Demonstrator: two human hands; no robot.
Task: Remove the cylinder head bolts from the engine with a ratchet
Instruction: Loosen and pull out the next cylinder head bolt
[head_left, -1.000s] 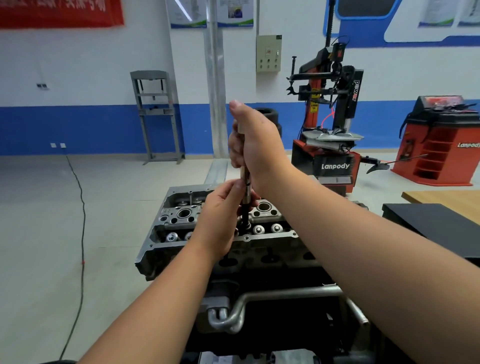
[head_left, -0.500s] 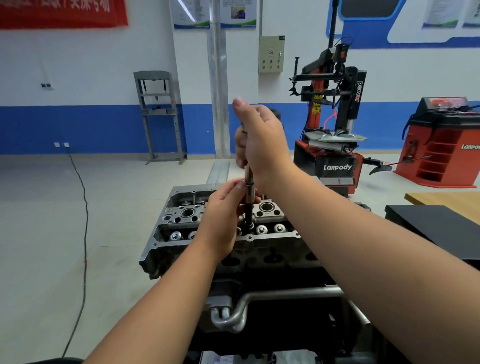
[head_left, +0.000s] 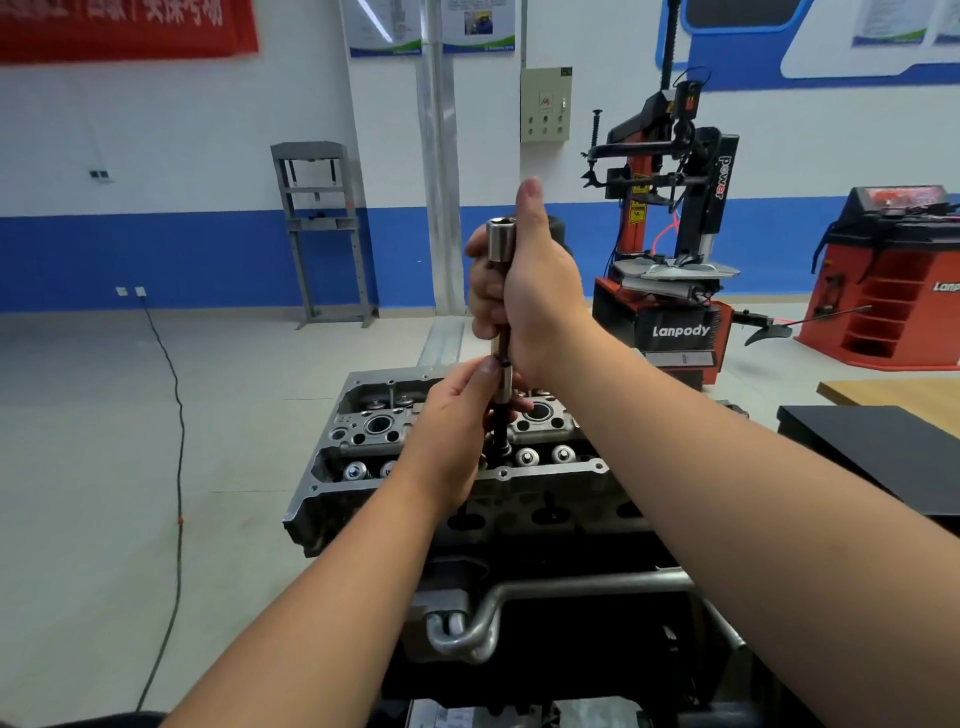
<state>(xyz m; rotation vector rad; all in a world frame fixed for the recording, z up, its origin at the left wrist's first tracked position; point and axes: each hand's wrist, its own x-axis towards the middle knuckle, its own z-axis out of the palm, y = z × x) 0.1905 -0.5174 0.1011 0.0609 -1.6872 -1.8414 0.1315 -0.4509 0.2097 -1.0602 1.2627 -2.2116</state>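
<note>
Cylinder head bolt (head_left: 500, 434) upright over engine (head_left: 457, 467), lower tip at the head's top face, upper end inside socket extension (head_left: 500, 291). Gripped there by right hand (head_left: 524, 291), fingers wrapped round the extension. Pinched lower down by left hand (head_left: 457, 421).

Tire changer (head_left: 670, 249) behind engine (head_left: 467, 483), seemingly right; press frame (head_left: 319, 228) behind-left.
</note>
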